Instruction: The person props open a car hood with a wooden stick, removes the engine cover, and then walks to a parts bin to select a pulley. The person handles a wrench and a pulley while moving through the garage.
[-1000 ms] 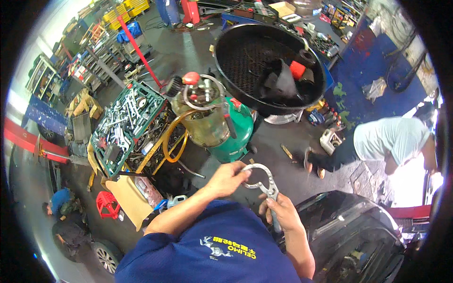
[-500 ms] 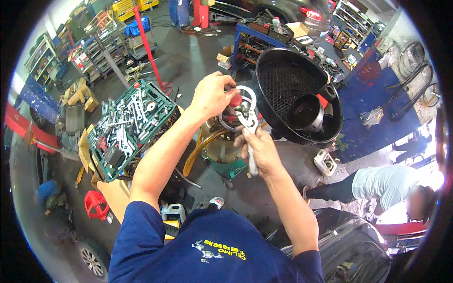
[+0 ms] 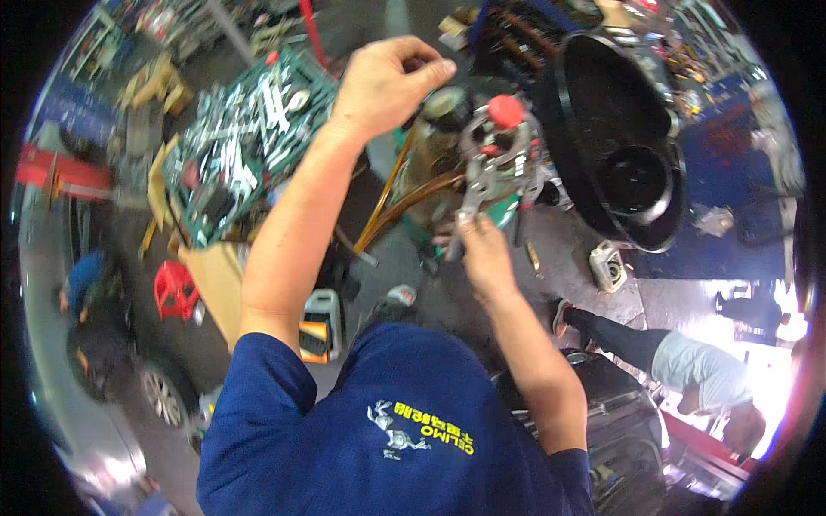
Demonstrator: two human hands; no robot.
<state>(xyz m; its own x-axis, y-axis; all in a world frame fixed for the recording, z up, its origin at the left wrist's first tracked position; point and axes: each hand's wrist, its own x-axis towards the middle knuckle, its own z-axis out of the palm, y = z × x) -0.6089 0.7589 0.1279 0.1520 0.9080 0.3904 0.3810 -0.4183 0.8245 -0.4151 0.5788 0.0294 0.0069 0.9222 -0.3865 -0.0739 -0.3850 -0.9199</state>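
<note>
My right hand [image 3: 483,245] is closed round the handle of a silver wrench [image 3: 475,191] with a large ring-shaped head. Its head blurs against the metal fittings and red knob [image 3: 506,112] on top of a clear tank [image 3: 419,172]; contact cannot be made out. Up beside the tank's top, my left hand [image 3: 391,82] is raised, fingers curled and thumb brought to the forefinger. Whatever that pinch may hold is too small or blurred to see. Amber hoses [image 3: 422,196] run down the tank's near side.
A green tool case [image 3: 219,146] full of wrenches and sockets lies left. On the right stands a black round drain pan [image 3: 572,163] with a bowl inside. A white jug [image 3: 607,267], a red stand [image 3: 176,291] and a bending person [image 3: 701,365] are around me.
My left hand has come away from the wrench's ring and risen. My right hand has moved slightly right with the wrench. The view has shifted, showing more of the tank.
</note>
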